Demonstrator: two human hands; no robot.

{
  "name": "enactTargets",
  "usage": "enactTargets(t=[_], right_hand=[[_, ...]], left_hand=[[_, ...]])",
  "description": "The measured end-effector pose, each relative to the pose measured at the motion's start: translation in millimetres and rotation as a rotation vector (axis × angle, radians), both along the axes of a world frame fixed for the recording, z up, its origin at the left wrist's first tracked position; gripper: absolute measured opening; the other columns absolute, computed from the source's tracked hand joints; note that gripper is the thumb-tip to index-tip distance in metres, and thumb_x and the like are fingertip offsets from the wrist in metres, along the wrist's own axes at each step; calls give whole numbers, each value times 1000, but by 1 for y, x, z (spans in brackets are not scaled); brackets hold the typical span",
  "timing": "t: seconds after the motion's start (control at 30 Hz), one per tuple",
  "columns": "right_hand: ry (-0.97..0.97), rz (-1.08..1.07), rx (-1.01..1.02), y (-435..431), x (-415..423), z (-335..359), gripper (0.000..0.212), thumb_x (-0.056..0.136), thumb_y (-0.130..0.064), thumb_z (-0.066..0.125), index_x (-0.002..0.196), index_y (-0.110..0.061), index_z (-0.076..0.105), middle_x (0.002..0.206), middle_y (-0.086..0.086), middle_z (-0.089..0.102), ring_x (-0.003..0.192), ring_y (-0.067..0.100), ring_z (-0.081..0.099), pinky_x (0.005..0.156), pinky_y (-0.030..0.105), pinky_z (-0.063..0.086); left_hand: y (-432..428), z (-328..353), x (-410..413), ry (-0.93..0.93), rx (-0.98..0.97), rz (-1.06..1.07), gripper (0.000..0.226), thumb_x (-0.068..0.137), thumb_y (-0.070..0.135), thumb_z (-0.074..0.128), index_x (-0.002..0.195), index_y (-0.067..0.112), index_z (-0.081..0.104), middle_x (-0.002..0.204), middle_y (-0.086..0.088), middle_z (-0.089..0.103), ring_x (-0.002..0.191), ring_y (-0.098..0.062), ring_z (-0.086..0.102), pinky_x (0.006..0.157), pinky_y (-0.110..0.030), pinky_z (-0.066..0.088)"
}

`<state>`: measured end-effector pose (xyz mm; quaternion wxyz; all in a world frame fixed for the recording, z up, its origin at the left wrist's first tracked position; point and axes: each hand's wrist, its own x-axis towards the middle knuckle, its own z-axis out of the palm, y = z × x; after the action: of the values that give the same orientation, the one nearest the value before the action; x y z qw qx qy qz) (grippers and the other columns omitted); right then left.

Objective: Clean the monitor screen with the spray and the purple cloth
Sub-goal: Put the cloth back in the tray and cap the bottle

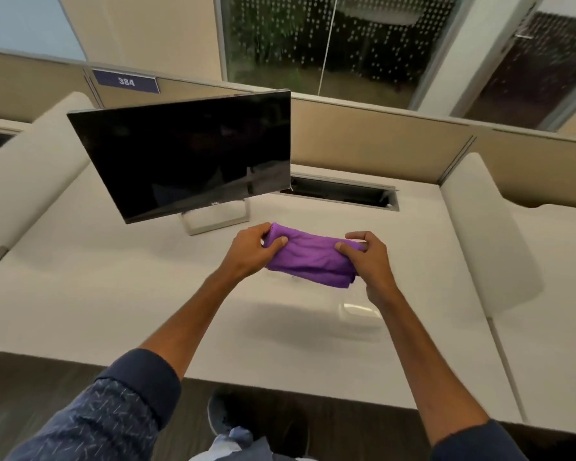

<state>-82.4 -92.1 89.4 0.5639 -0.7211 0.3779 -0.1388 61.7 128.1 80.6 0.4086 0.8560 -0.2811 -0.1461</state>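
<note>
Office cubicle with tan partition walls is surrounding a pale desk [80,294], and a rain-speckled window is showing behind it. Toward the left, a dark monitor [187,154] is standing on its stand, its screen switched off, tilted and facing you; its long axis is running left to right, rising slightly toward the right. You are standing at the desk's near edge with both arms reaching forward. Your left hand [251,249] is pinching one end of the purple cloth [308,257], thumb on top and fingers curled behind. The cloth is hanging in the air between your hands, just in front of the monitor stand and above the desk, folded or bunched into a band whose long axis is running left to right, dipping toward the right. Your right hand [368,257] is clamping the other end the same way. The cloth is looking soft, light and limp, so holding it by its ends is keeping it taut. No spray bottle is clearly showing; a blurred pale shape is lying on the desk below your right hand
</note>
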Motion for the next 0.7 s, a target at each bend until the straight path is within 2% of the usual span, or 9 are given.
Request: enactTargets(t=[0.07, 0.13, 0.2, 0.33, 0.47, 0.57, 0.7], right_hand=[[6, -69, 31, -22, -12, -1, 33, 97, -22, 73, 129, -22, 66, 130, 7, 64, 105, 18, 64, 82, 35, 61], [18, -110, 71, -40, -23, -1, 35, 95, -14, 67, 129, -22, 65, 131, 9, 63, 98, 14, 62, 75, 30, 58], [39, -128, 71, -54, -34, -3, 38, 94, -11, 65, 130, -22, 62, 131, 9, 62, 99, 16, 63, 73, 30, 57], [121, -187, -2, -77, -54, -14, 39, 92, -11, 70, 129, -18, 60, 127, 11, 66, 111, 30, 67, 80, 35, 58], [256, -188, -112, -89, -69, -27, 34, 92, -13, 75, 124, -6, 67, 122, 14, 72, 111, 33, 70, 96, 45, 61], [283, -157, -111, -92, -76, -36, 25, 91, -12, 75, 113, 0, 72, 112, 19, 76, 107, 38, 72, 95, 50, 62], [325, -84, -149, -93, -78, -45, 25, 92, -13, 75, 114, 0, 73, 115, 19, 76, 110, 38, 71, 96, 47, 60]], left_hand=[[-25, -2, -10, 13, 50, -32, 46, 106, 49, 62, 133, 12, 70, 123, -8, 75, 109, -26, 68, 85, -32, 53], [-51, -5, -21, 41, 87, -58, 48, 107, 50, 61, 136, 11, 68, 126, -10, 74, 110, -26, 68, 84, -30, 50], [-75, -9, -33, 71, 118, -70, 49, 107, 48, 61, 139, 11, 66, 130, -10, 73, 111, -25, 67, 85, -29, 50], [-116, -17, -58, 129, 191, -76, 42, 106, 38, 64, 138, 10, 65, 129, -11, 72, 116, -30, 70, 91, -34, 57], [-142, -25, -85, 116, 270, -81, 34, 101, 30, 66, 127, 9, 65, 118, -12, 74, 106, -32, 73, 94, -44, 64], [-155, -33, -100, 97, 350, -78, 35, 97, 29, 67, 127, 10, 62, 118, -11, 74, 108, -32, 71, 96, -47, 63], [-166, -44, -110, 82, 416, -61, 36, 99, 32, 65, 129, 11, 61, 122, -11, 73, 113, -33, 70, 99, -46, 62]])
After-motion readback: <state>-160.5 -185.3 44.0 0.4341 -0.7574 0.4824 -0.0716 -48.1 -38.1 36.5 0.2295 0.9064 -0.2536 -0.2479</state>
